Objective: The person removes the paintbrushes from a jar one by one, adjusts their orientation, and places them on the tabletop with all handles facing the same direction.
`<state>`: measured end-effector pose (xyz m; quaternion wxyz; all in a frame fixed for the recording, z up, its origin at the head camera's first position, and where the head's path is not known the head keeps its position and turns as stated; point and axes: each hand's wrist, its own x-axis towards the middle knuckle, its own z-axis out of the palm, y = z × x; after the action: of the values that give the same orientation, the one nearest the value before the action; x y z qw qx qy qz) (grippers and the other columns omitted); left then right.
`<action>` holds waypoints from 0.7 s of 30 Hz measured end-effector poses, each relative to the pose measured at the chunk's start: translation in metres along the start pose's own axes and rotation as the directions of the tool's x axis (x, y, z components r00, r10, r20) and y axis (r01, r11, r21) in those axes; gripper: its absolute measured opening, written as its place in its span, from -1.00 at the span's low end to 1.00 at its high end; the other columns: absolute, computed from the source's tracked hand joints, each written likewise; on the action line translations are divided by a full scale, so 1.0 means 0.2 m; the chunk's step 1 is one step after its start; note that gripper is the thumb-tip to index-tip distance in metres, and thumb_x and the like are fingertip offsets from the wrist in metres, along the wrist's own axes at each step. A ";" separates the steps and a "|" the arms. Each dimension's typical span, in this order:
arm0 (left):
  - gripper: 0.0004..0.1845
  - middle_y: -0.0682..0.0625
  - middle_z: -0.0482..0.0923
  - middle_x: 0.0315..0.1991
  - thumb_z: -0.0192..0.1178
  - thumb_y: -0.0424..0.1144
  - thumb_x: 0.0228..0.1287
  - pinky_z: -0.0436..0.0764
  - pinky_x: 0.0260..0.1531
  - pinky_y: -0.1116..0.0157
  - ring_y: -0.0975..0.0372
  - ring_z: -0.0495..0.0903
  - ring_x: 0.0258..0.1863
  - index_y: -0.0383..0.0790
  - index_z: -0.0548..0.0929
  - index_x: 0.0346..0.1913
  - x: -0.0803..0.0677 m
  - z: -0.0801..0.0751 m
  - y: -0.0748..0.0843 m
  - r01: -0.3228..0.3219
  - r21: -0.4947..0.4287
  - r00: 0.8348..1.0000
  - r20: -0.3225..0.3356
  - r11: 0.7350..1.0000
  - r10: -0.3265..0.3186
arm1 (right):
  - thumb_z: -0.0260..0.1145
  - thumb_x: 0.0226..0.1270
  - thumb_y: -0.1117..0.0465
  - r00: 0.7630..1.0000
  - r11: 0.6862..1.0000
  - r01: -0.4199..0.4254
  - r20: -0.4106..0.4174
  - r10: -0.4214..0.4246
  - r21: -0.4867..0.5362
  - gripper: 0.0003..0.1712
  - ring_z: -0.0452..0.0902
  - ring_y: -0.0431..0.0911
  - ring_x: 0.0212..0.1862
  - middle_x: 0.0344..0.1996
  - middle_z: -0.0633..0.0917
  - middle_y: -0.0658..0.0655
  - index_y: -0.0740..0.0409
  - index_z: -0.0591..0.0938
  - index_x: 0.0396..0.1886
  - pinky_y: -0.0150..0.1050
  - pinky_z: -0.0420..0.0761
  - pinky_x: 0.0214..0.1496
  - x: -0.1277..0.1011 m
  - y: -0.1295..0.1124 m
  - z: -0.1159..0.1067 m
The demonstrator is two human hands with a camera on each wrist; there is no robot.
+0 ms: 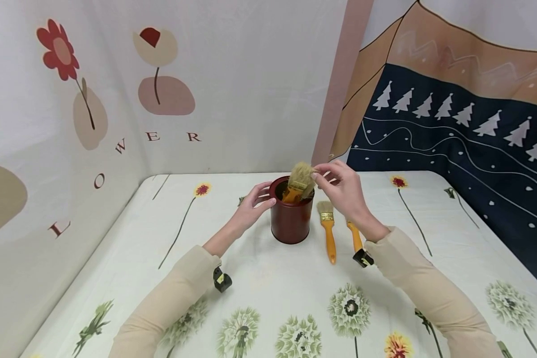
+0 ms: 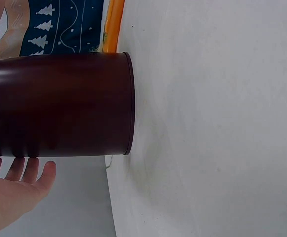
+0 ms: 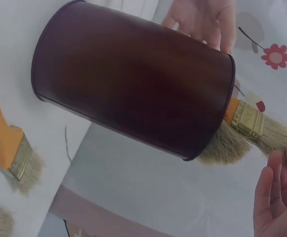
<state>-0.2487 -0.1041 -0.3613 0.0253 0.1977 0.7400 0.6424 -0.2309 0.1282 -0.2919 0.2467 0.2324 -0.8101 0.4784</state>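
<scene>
Dark red can stands upright on the worktop, near the middle, toward the far edge. Cloth over the worktop is pale, printed with dandelions and thin-stemmed flowers.

Left hand rests against the can's left side near the rim, fingers fairly straight and spread along the wall; in the left wrist view the fingertips lie right at the can's rim edge. It steadies rather than wraps: fingers are not curled round the can.

Right hand is raised above and just right of the can's mouth. Its thumb and fingers pinch the bristle tips of a brush that stands handle-down inside the can, leaning toward the right rim. Orange handle and brass ferrule show just above the rim; pale bristles stick up past it. The right wrist view shows the ferrule and the bristles fanning past the can's rim, with the fingertips at the bristle ends.

Two more brushes lie flat on the worktop just right of the can. The nearer brush has its bristles pointing away and its orange handle toward the person. The second brush is partly hidden under the right wrist; only its handle shows.

Both forearms wear cream sleeves.
</scene>
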 end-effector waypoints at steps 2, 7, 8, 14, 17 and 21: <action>-0.48 -0.11 0.29 0.14 0.08 -0.25 0.24 0.34 0.03 0.19 0.12 0.29 0.11 -0.14 0.22 0.25 0.00 0.00 0.00 0.003 0.000 1.000 0.001 1.000 -0.003 | 0.24 0.17 0.22 1.000 1.000 0.004 -0.012 -0.004 -0.004 -0.81 0.50 -0.18 -0.42 -0.35 0.49 0.04 0.23 0.63 -0.25 -0.40 0.53 -0.37 0.01 0.00 -0.01; -0.47 -0.17 0.26 0.16 0.07 -0.28 0.24 0.32 0.04 0.16 0.06 0.26 0.13 -0.21 0.20 0.26 -0.01 0.01 0.04 0.009 -0.006 1.000 0.013 1.000 -0.009 | 0.25 0.16 0.28 0.999 1.000 0.011 -0.041 -0.011 0.004 -0.81 0.46 -0.09 -0.29 -0.20 0.48 0.12 0.29 0.63 -0.25 -0.38 0.51 -0.36 0.01 -0.07 -0.05; -0.47 -0.19 0.26 0.16 0.07 -0.30 0.25 0.32 0.05 0.16 0.05 0.26 0.13 -0.24 0.19 0.26 -0.02 0.01 0.06 0.012 -0.007 1.000 0.013 1.000 -0.012 | 0.24 0.16 0.31 0.999 1.000 0.010 -0.042 -0.010 0.004 -0.82 0.46 -0.07 -0.28 -0.19 0.48 0.14 0.31 0.62 -0.25 -0.39 0.50 -0.35 0.01 -0.10 -0.06; -0.48 -0.18 0.27 0.15 0.07 -0.29 0.24 0.32 0.04 0.16 0.07 0.27 0.13 -0.22 0.20 0.25 -0.01 0.01 0.04 0.009 -0.004 1.000 0.005 1.000 -0.009 | 0.19 0.18 0.39 0.998 1.000 -0.008 -0.059 0.008 0.012 -0.83 0.50 -0.06 -0.28 -0.28 0.55 0.22 0.39 0.58 -0.23 -0.47 0.47 -0.33 0.00 -0.20 -0.10; -0.48 -0.13 0.29 0.14 0.08 -0.24 0.24 0.34 0.03 0.18 0.10 0.28 0.12 -0.16 0.22 0.25 0.00 0.00 0.00 0.001 0.004 1.000 0.003 1.000 -0.001 | 0.18 0.19 0.41 0.997 0.999 -0.013 -0.077 0.015 0.031 -0.83 0.50 -0.16 -0.32 -0.33 0.58 0.23 0.41 0.56 -0.23 -0.49 0.47 -0.32 0.01 -0.20 -0.11; -0.46 -0.15 0.28 0.15 0.08 -0.23 0.24 0.34 0.03 0.17 0.08 0.28 0.12 -0.18 0.21 0.25 0.00 0.00 -0.01 -0.012 0.002 1.000 0.008 1.000 0.012 | 0.16 0.19 0.42 0.994 0.999 -0.004 -0.113 0.009 0.047 -0.82 0.48 -0.30 -0.38 -0.34 0.57 0.27 0.45 0.54 -0.22 -0.51 0.48 -0.30 0.02 -0.18 -0.13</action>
<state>-0.2492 -0.1047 -0.3626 0.0241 0.2048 0.7395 0.6408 -0.2077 0.1347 -0.2550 0.2850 0.2079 -0.7843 0.5103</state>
